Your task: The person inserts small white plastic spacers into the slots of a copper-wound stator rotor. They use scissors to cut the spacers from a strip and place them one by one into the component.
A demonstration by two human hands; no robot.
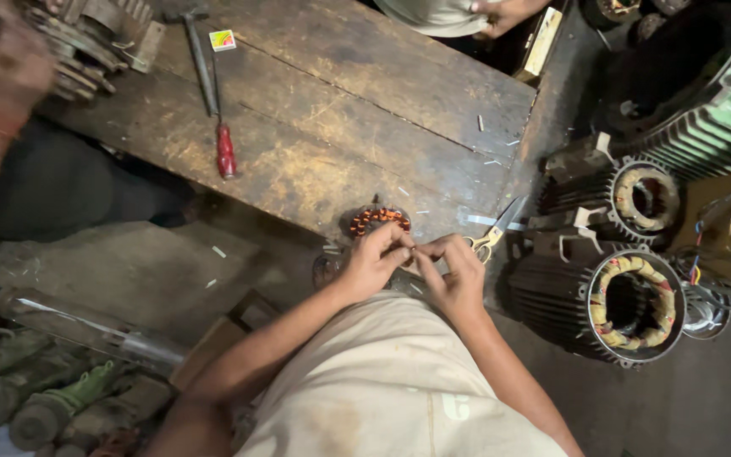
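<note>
Both hands met at the near edge of the worn wooden surface point(340, 118). The left hand point(371, 261) and right hand point(454, 275) pinched something too small to make out, fingertips touching, just over the small round copper-wound stator point(376, 220). Yellow-handled scissors point(492, 233) lay just beside the right hand. A red-handled screwdriver point(223, 135) rested well apart, toward the far left corner.
</note>
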